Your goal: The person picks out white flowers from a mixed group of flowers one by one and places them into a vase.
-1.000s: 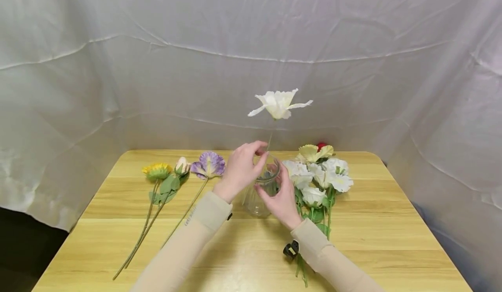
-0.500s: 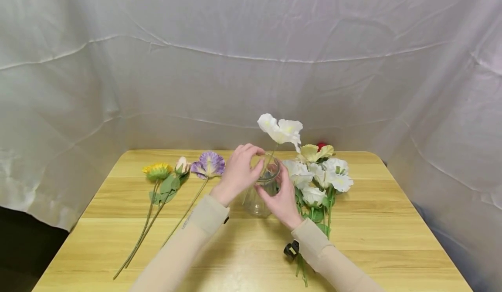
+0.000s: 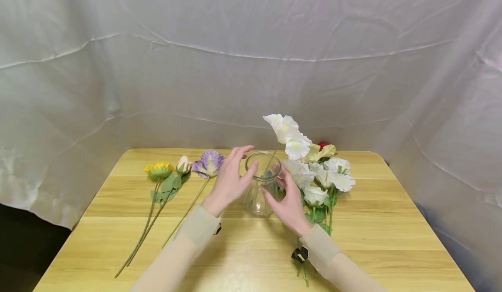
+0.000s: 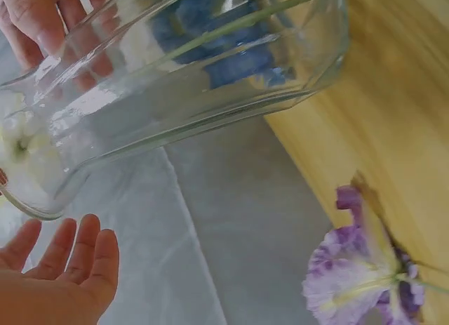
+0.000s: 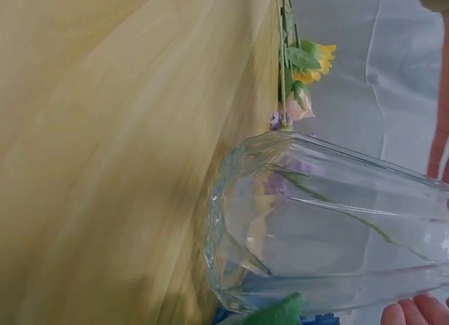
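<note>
A clear glass vase (image 3: pixel 260 202) stands mid-table, and in the left wrist view its wall (image 4: pixel 126 153) runs across the frame. A white artificial flower (image 3: pixel 284 128) stands in it, its head leaning right above the rim. Inside the glass, the green stem (image 5: pixel 344 209) slants down to the base. My left hand (image 3: pixel 231 176) is at the rim's left side, fingers spread and holding nothing. My right hand (image 3: pixel 289 202) holds the vase's right side below the rim, thumb in front and fingers curved behind; through the glass, those fingers are partly seen in the left wrist view.
At left lie a yellow flower (image 3: pixel 158 169), a pale pink bud (image 3: pixel 183 164) and a purple flower (image 3: pixel 209 163). Several white flowers (image 3: pixel 315 196) lie right of the vase, with a pale yellow bloom (image 3: pixel 325 151) and a red one (image 3: pixel 323 144) behind. Grey cloth (image 3: pixel 251 87) surrounds the table.
The white flower has come down, its stem lowered into the vase and its head leaning right. My left hand has let go of the stem and moved left, fingers spreading.
</note>
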`<state>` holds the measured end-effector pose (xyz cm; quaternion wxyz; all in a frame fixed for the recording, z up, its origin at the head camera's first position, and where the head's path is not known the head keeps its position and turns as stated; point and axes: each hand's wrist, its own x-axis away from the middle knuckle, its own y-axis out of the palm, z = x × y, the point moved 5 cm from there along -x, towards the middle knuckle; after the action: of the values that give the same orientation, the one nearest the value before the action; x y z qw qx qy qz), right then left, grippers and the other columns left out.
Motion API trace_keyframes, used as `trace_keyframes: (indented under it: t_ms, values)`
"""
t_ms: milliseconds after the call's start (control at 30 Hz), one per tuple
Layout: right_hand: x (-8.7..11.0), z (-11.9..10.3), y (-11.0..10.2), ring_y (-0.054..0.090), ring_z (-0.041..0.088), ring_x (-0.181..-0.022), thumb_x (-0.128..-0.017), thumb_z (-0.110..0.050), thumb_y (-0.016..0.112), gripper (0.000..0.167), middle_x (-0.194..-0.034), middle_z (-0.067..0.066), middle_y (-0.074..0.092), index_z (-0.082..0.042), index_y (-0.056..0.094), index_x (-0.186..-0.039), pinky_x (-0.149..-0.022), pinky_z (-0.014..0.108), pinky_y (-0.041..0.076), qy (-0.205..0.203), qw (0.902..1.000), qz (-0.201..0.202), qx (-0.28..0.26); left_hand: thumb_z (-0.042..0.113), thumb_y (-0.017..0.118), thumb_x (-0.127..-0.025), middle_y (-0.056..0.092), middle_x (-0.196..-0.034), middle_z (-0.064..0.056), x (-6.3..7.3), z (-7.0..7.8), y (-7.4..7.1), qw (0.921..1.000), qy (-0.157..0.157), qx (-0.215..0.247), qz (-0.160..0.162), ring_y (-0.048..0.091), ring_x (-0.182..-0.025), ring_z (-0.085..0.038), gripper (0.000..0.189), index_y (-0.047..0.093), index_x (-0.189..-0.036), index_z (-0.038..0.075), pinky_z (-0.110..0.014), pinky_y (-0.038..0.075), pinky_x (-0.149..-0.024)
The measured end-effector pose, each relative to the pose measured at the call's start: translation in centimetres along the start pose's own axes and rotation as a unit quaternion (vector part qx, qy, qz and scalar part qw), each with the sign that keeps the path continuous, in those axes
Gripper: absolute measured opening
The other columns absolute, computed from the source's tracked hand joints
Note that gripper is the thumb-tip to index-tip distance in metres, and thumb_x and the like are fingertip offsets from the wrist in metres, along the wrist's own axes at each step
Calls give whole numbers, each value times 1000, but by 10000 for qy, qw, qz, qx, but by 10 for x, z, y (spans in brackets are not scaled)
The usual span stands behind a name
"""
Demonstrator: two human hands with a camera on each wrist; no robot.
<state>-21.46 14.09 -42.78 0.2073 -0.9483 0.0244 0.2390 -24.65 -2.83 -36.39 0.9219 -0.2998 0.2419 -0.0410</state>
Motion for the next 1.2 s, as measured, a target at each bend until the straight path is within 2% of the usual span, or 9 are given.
trace_keyframes:
  t_ms: [100, 200, 333, 500, 567, 700, 900, 1033, 1200]
  values:
    - [5, -3, -6, 56, 36, -130, -88, -2, 72, 73, -141, 20, 56, -2, 38, -152, -112, 47, 49, -24, 9998, -168, -47, 30, 58, -101, 54, -147, -6, 6, -6, 1, 9996, -101, 258, -71, 56, -129, -31, 51, 45, -150, 21, -54, 47, -109]
    - [12, -3, -14, 57, 36, -129, -89, 3, 68, 66, -140, 19, 59, -2, 43, -149, -108, 48, 51, -6, 9993, -368, -97, 33, 55, -102, 50, -152, -7, 12, -13, 4, 9988, -54, 479, -116, 54, -134, -31, 55, 39, -154, 24, -57, 45, -111]
    - [21, 0, -30, 62, 34, -121, -89, 7, 65, 54, -132, 20, 64, 2, 51, -141, -99, 35, 58, 44, 9988, -484, -104, 36, 54, -101, 46, -155, -11, 20, -23, 9, 9975, 8, 670, -221, 53, -134, -32, 61, 32, -157, 21, -57, 45, -111]
    - [29, 6, -57, 68, 15, -105, -90, 9, 63, 37, -118, 21, 70, 3, 62, -126, -88, 19, 59, 32, 9991, -418, 51, 38, 57, -99, 41, -158, -14, 29, -33, 16, 9950, -85, 888, -439, 50, -137, -35, 72, 25, -160, 17, -56, 43, -114]
    - [31, 9, -68, 67, 5, -101, -91, 8, 63, 31, -114, 20, 71, 0, 66, -120, -85, 17, 59, 62, 9990, -391, 198, 39, 60, -97, 36, -162, -13, 32, -35, 19, 9937, -155, 973, -540, 47, -140, -35, 78, 22, -161, 17, -57, 40, -116]
    - [35, 15, -90, 65, -3, -94, -91, 5, 65, 24, -109, 18, 73, -3, 69, -113, -79, 16, 59, 179, 9976, -370, 549, 46, 68, -92, 28, -167, -9, 36, -38, 26, 9921, -454, 923, -724, 37, -149, -34, 91, 16, -162, 19, -63, 34, -119]
    - [41, 28, -115, 64, -1, -90, -92, 3, 65, 23, -106, 18, 73, 3, 67, -115, -75, 17, 58, 583, 9940, -496, 787, 50, 77, -84, 33, -164, -11, 38, -41, 42, 9887, -847, 936, -811, 40, -147, -34, 106, 15, -162, 16, -64, 34, -118]
    - [45, 38, -128, 65, -1, -90, -94, 1, 64, 24, -107, 20, 73, 4, 66, -118, -76, 16, 57, 909, 9905, -510, 900, 50, 81, -81, 32, -165, -12, 36, -41, 48, 9894, -917, 871, -714, 37, -149, -34, 109, 16, -162, 16, -63, 33, -119]
    - [48, 48, -141, 67, 2, -88, -94, -1, 64, 23, -106, 21, 73, 4, 66, -117, -76, 15, 56, 1083, 9847, -618, 1221, 47, 83, -79, 33, -164, -13, 34, -41, 50, 9922, -907, 625, -577, 36, -150, -35, 109, 19, -161, 14, -61, 32, -120]
